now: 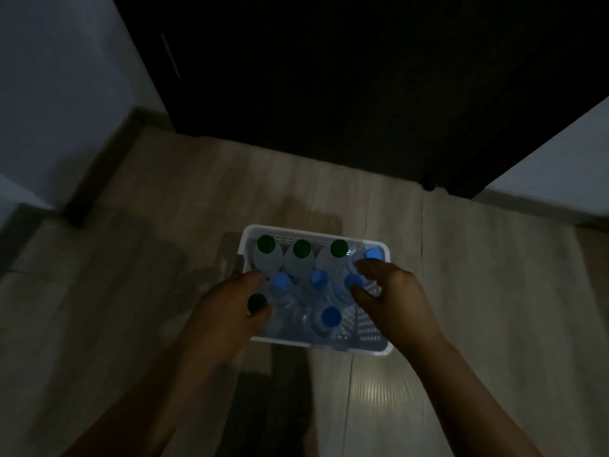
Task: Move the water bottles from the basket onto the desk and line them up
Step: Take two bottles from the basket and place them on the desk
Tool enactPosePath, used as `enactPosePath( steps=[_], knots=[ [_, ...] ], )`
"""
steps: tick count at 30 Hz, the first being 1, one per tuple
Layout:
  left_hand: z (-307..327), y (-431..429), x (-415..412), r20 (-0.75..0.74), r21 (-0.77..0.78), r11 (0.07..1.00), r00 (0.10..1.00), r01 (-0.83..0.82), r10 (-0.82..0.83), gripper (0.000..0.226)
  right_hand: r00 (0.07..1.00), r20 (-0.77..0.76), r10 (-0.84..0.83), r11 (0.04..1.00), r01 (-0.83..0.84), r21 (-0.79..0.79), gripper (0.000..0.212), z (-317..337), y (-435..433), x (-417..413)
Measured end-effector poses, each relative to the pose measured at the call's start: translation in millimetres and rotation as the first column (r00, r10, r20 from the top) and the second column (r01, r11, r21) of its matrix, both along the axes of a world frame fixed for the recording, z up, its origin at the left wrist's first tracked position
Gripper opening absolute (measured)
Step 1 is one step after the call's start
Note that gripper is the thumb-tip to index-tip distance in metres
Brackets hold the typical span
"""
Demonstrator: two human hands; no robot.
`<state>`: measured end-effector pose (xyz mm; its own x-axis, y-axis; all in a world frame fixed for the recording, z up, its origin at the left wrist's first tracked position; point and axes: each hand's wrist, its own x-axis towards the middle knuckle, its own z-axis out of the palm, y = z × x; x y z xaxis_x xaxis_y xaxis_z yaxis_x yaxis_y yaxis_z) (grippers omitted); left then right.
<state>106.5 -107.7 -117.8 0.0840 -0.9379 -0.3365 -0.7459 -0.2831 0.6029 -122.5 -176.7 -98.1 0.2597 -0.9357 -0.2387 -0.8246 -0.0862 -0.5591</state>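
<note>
A white plastic basket (369, 341) stands on the wooden floor, holding several clear water bottles upright. Three green-capped bottles (301, 249) line its far side, and several blue-capped ones (318, 278) fill the middle and right. My left hand (227, 308) reaches in from the left, its thumb and fingers curled round the neck of a green-capped bottle (257, 301) at the basket's left edge. Over the right side, my right hand (392, 298) curls its fingers and thumb round a blue-capped bottle (351, 281). No desk is in view.
The room is dim. A dark door (329, 77) stands straight ahead past the basket, with pale walls (59, 77) and dark skirting on either side. Bare wooden floor (494, 291) surrounds the basket.
</note>
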Motion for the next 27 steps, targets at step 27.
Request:
enactPosePath(
  steps=[27],
  knots=[
    [-118.8,7.7,18.2,-0.175,-0.383,0.924,0.981,0.013,-0.086,0.028,0.915,0.369,-0.162,0.937,0.260,-0.233,0.052,-107.7,-39.0,17.3]
  ],
)
